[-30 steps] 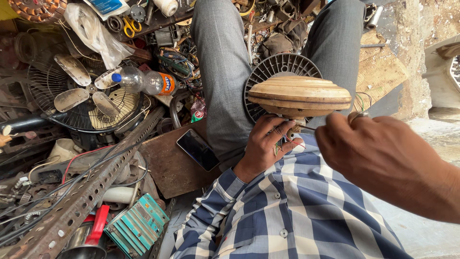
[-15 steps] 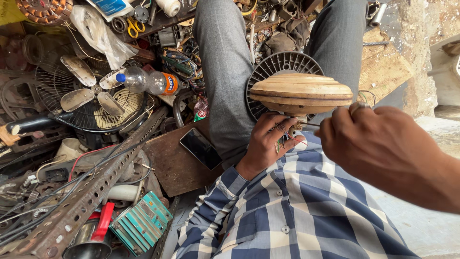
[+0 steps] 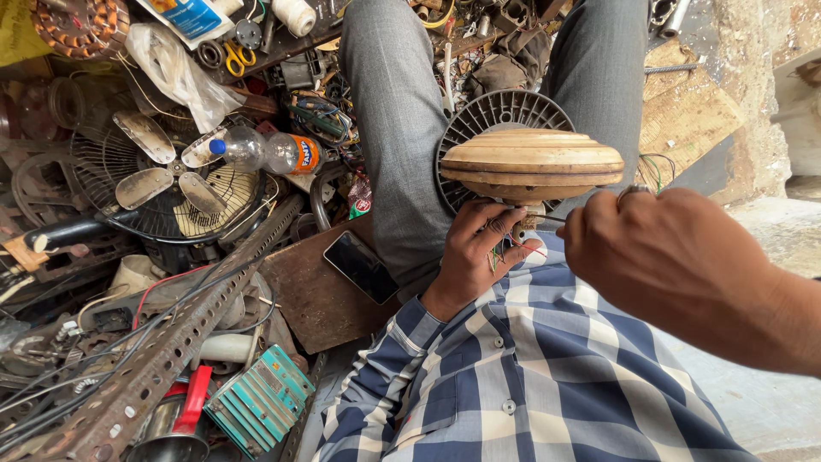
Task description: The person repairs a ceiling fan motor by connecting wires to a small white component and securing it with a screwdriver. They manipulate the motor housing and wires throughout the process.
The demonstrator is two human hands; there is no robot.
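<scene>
A tan ribbed fan motor housing [image 3: 532,162] sits on my lap in front of a dark round grille [image 3: 487,120]. My left hand [image 3: 472,252] grips its underside, where thin coloured wires [image 3: 505,250] stick out between the fingers. My right hand [image 3: 663,257], wearing a ring, is closed beside the wires at the housing's lower right, and a thin dark tip shows between it and the housing; what it holds is hidden. Grey trousers and a blue checked shirt fill the lower middle.
A black phone [image 3: 359,267] lies on a rusty plate [image 3: 308,295] left of my leg. Further left lie a fan with metal blades [image 3: 162,184], a plastic bottle [image 3: 265,152], a perforated steel angle [image 3: 171,351], a teal finned part [image 3: 256,398] and tangled scrap. A concrete ledge [image 3: 770,231] is on the right.
My right hand has shifted slightly left, closer to the wires under the housing. The left hand keeps its grip and the housing stays in place.
</scene>
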